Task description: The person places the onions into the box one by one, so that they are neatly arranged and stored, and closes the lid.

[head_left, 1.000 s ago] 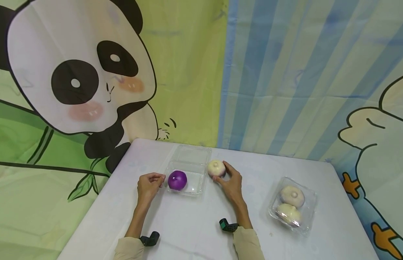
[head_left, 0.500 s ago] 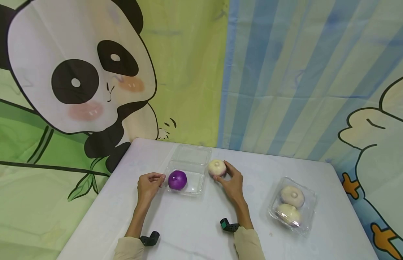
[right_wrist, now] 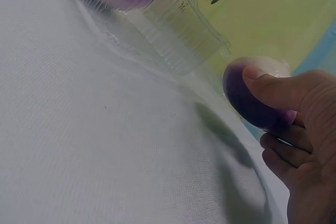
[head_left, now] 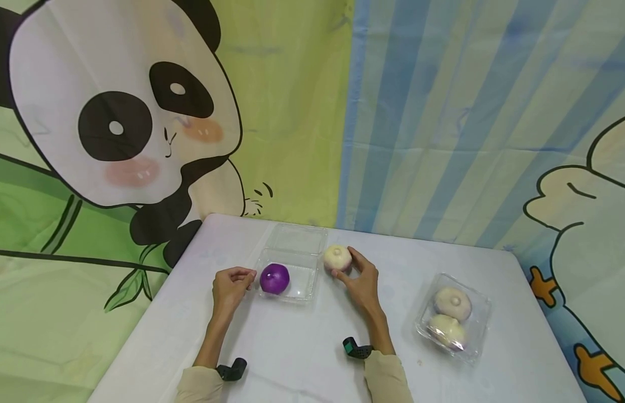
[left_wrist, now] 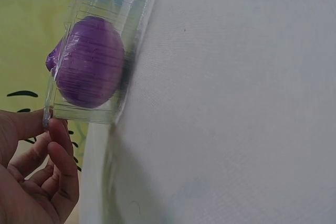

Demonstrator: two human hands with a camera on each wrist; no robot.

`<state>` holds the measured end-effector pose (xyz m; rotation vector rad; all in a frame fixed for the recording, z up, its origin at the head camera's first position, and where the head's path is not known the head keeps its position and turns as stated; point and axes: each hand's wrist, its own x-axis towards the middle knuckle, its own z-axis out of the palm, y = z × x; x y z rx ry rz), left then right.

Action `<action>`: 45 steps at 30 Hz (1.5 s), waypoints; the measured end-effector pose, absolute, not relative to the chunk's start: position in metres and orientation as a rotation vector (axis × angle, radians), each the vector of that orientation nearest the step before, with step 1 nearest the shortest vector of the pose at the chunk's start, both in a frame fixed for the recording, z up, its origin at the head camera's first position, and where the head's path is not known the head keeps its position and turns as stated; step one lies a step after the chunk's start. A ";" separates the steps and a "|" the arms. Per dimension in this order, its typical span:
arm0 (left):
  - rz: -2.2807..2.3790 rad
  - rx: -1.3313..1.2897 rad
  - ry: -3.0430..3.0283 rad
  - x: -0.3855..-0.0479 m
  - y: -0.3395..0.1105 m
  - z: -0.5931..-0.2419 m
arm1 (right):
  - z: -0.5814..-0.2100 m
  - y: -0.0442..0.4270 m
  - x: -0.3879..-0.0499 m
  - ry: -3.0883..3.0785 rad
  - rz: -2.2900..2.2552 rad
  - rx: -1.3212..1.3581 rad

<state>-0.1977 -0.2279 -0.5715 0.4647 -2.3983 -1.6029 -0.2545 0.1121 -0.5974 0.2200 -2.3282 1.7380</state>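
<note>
My left hand (head_left: 230, 286) pinches the left rim of an open clear plastic clamshell box (head_left: 303, 282) between thumb and finger. Inside the box's left half sits a glossy purple onion-shaped ball (head_left: 274, 279), its pointed nub showing in the left wrist view (left_wrist: 92, 61). Just right of the box, my right hand (head_left: 363, 282) holds a second onion-shaped ball (head_left: 337, 258), cream on top with a small nub. In the right wrist view its underside is deep purple, thumb on the near side; the ball (right_wrist: 257, 98) is raised off the cloth, over its shadow.
Another clear box (head_left: 479, 322) stands at the right of the white table (head_left: 302, 347), with two cream balls (head_left: 452, 304) inside. The first box's lid (head_left: 298, 239) lies folded back toward the printed curtain (head_left: 287, 140) behind the table.
My right hand has drifted slightly right and farther back with the cream-and-purple ball. The left hand and the box keep their places.
</note>
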 end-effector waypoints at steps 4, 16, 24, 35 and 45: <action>-1.600 0.463 -2.398 -0.198 -0.228 -0.571 | -0.596 0.112 -0.254 -2.345 1.729 0.209; -1.599 0.468 -2.399 -0.198 -0.227 -0.571 | -0.592 0.114 -0.253 -2.309 1.763 0.248; -1.619 0.469 -2.387 -0.197 -0.227 -0.571 | -0.588 0.114 -0.251 -2.291 1.800 0.268; -1.607 0.471 -2.392 -0.197 -0.226 -0.571 | -0.584 0.113 -0.249 -2.281 1.822 0.280; -1.619 0.463 -2.387 -0.197 -0.227 -0.571 | -0.581 0.107 -0.247 -2.258 1.796 0.342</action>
